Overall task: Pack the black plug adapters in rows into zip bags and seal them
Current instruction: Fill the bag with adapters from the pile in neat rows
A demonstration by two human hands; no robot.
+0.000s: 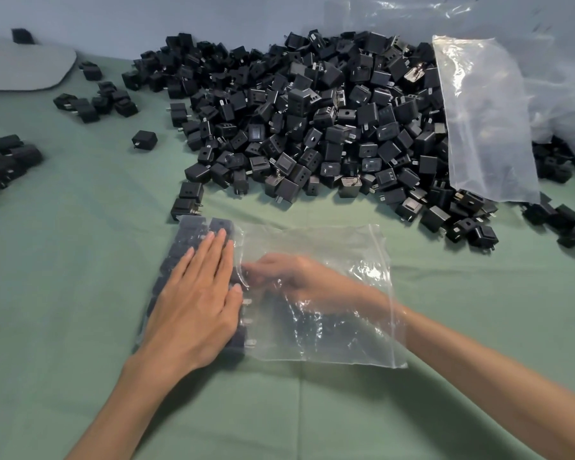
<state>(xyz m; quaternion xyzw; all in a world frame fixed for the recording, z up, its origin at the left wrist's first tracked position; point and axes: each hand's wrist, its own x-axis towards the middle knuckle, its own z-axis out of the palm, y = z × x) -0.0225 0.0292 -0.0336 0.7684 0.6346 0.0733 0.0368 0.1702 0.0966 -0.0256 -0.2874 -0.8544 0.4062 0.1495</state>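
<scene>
Near the front edge of the green cloth [63, 293] a zip bag [329, 293] lies flat, mouth to the right, its closed end to the left. The left hand [196, 307] rests palm down on top of the film, fingers straight and together, pinning a row of adapters [186, 240] packed against the closed end. The right hand [289, 277] is inside the bag through the mouth; its fingers look bunched at the row's edge, though film glare and blur keep me from telling whether they pinch an adapter or only push.

So filling is under way, likely the start of a second row. Most of the bag is bare, so the next move probably calls for more adapters, set tight beside the first row with prongs aligned. Sealing is not yet due.

How many adapters sit under the left palm is hidden.

Farther back lies the loose pile [312, 121], a spare bag [485, 121] draped on its right side. Small clusters at the left edge are cut off.
</scene>
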